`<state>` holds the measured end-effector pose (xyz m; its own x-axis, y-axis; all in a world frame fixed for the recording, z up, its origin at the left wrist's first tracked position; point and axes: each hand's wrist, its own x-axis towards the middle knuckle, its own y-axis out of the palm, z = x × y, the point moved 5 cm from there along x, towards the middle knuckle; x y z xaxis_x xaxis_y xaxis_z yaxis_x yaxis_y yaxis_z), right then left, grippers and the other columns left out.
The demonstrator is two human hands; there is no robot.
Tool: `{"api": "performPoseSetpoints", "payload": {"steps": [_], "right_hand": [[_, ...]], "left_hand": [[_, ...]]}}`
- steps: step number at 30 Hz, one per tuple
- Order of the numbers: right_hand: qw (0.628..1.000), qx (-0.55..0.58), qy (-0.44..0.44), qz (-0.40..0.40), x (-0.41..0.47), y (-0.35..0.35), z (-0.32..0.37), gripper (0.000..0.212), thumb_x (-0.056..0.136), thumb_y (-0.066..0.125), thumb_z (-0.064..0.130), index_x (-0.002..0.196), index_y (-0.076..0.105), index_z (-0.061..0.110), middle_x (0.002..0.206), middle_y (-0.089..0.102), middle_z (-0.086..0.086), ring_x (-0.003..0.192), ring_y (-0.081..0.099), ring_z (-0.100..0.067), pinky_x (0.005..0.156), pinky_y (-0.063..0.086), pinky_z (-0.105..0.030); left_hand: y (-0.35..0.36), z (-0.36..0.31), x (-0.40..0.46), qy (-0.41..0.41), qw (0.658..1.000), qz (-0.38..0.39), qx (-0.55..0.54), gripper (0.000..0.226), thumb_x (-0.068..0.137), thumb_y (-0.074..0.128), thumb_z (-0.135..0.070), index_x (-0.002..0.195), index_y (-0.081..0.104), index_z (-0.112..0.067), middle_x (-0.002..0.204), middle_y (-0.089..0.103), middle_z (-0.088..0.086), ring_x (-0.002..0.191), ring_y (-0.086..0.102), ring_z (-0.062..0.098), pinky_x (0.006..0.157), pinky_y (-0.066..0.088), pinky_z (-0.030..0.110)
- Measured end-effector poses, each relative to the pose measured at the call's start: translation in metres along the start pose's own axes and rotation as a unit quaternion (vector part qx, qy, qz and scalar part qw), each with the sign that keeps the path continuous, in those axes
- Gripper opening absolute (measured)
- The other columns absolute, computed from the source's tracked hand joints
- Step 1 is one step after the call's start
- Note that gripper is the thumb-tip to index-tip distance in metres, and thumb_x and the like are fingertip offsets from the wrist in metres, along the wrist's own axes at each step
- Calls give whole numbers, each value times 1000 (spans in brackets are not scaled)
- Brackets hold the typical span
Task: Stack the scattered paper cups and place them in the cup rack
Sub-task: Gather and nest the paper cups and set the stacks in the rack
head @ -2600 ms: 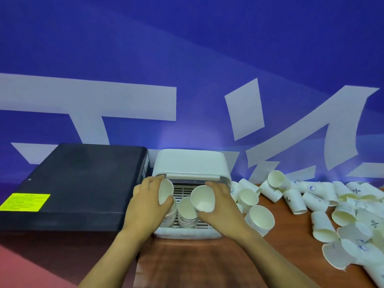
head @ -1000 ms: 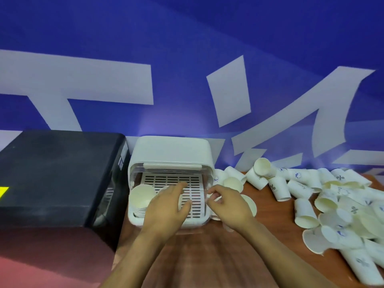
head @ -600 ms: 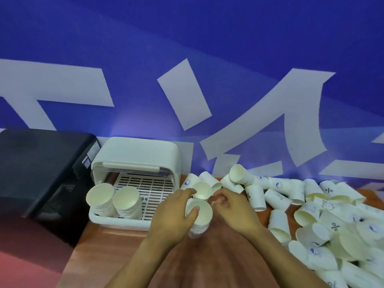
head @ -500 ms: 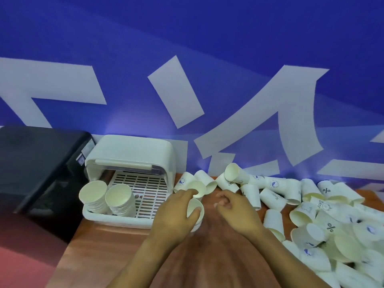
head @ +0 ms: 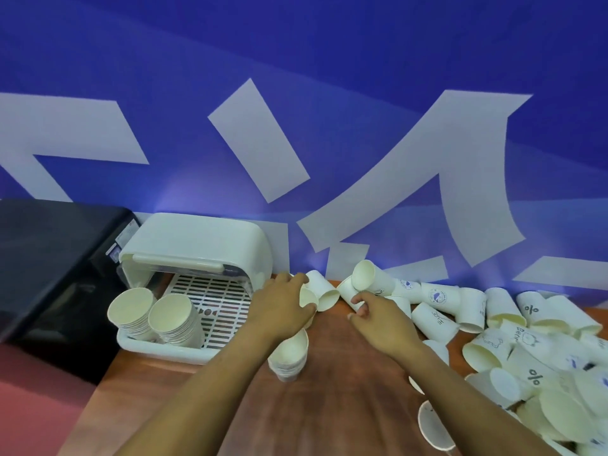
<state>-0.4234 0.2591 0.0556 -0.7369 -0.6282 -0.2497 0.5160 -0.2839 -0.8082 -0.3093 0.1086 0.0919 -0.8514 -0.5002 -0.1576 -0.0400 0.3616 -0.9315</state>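
Observation:
The white cup rack (head: 158, 349) stands at the left with its lid up. Two stacks of paper cups (head: 171, 315) lean in its front left corner. A third stack (head: 289, 353) stands on the wooden table under my left wrist. My left hand (head: 283, 307) curls around a loose cup (head: 308, 299) lying just right of the rack. My right hand (head: 378, 315) pinches the end of another lying cup (head: 347, 289). Several scattered cups (head: 493, 343) lie in a heap to the right.
A black box (head: 49, 264) sits left of the rack. A blue wall with white shapes (head: 296, 126) rises right behind the table. Bare brown tabletop (head: 329, 406) shows between my forearms. One cup (head: 431, 422) lies near the front right.
My left hand let go of the stack on the table and reached forward onto a loose cup. My right hand moved forward to the cups at the back. The view swung right.

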Motion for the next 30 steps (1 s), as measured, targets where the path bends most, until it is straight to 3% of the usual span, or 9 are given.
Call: {"api": "performPoseSetpoints", "payload": {"steps": [6, 14, 20, 25, 30], "right_hand": [[999, -37, -1, -12, 40, 19, 9, 31, 90, 50, 37, 120, 53, 29, 114, 63, 5, 101, 60, -18, 82, 49, -31], [998, -63, -18, 6, 91, 59, 11, 51, 92, 50, 40, 140, 35, 28, 140, 40, 3, 120, 51, -20, 92, 46, -36], [998, -63, 8, 9, 120, 74, 4, 49, 93, 46, 47, 136, 35, 27, 133, 47, 1, 118, 51, -22, 90, 46, -38], [998, -51, 43, 19, 126, 83, -6, 53, 86, 51, 53, 132, 42, 27, 127, 57, 2, 115, 55, -25, 89, 44, -38], [998, -38, 45, 11, 122, 79, -6, 55, 83, 57, 47, 132, 42, 27, 122, 60, 1, 110, 57, -25, 85, 46, -37]], "left_hand": [[22, 5, 43, -32, 996, 67, 54, 60, 85, 56, -52, 137, 37, -27, 134, 47, 4, 120, 47, 27, 92, 43, 37], [67, 18, 87, -82, 989, 115, 41, 61, 82, 55, -51, 135, 39, -26, 135, 46, 6, 122, 48, 29, 98, 45, 41], [87, 24, 98, -75, 978, 186, 62, 83, 75, 68, -54, 142, 31, -23, 136, 44, 7, 126, 44, 30, 100, 45, 43], [94, 28, 101, -76, 971, 221, 46, 81, 76, 70, -50, 141, 33, -21, 138, 43, 6, 127, 45, 28, 101, 44, 40], [94, 29, 99, -68, 977, 201, 27, 75, 81, 66, -42, 143, 31, -21, 143, 33, 10, 128, 42, 32, 101, 42, 41]]}}
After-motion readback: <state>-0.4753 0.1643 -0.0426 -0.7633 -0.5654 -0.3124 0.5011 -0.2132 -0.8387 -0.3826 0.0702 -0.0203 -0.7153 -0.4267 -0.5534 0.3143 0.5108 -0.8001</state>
